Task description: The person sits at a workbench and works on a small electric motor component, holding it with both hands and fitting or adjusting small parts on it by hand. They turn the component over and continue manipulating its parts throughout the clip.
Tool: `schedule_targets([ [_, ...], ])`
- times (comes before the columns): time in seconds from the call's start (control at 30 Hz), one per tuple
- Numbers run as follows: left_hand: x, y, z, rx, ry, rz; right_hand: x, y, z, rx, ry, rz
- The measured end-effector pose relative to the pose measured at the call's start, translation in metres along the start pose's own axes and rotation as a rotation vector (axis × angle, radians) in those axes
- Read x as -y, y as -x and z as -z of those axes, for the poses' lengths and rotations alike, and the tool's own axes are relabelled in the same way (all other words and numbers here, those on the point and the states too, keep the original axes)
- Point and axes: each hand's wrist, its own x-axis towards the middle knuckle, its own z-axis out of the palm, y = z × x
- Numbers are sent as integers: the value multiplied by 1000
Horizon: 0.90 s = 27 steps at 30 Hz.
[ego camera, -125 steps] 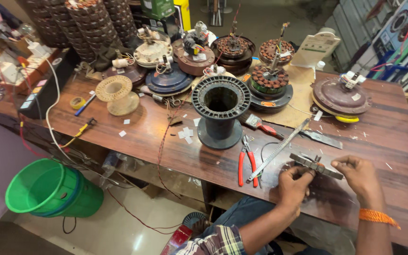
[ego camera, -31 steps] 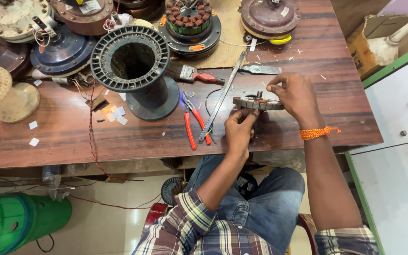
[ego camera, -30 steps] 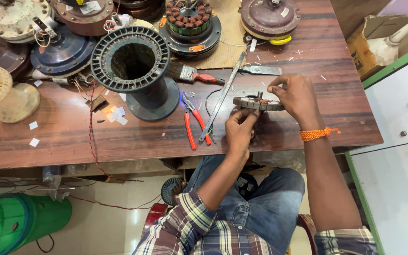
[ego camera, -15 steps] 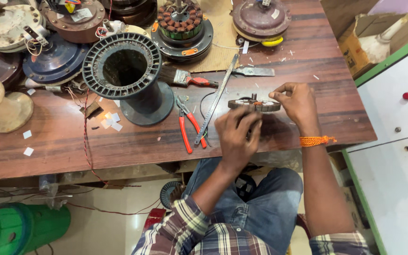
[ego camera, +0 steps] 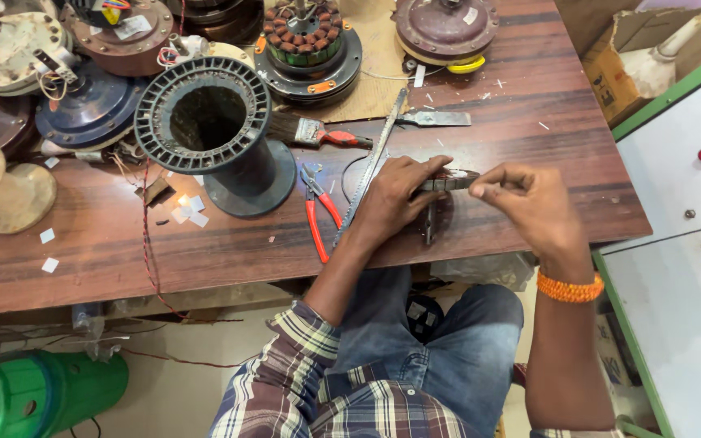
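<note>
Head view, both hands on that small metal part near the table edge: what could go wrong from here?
1. The small metal part is pinched between the left hand and right hand close to the table edge; if it slips, it may drop to the floor.
2. The long metal strip lies right beside the left hand, touching or nearly so; a nudge could slide it.
3. The red-handled pliers lie just beyond it, near the left forearm, and could get knocked.
</note>
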Motion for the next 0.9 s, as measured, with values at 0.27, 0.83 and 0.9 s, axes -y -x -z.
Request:
schedule_targets([
  [0.27,8,0,1,6,15,40,5,22,-49,-119,545,63],
  [0.83,-31,32,33,181,-295,-334,-25,81,-93,-301,324,342],
  [0.9,-27,38,30,149,-325,-314,-9,87,-83,-263,361,258],
])
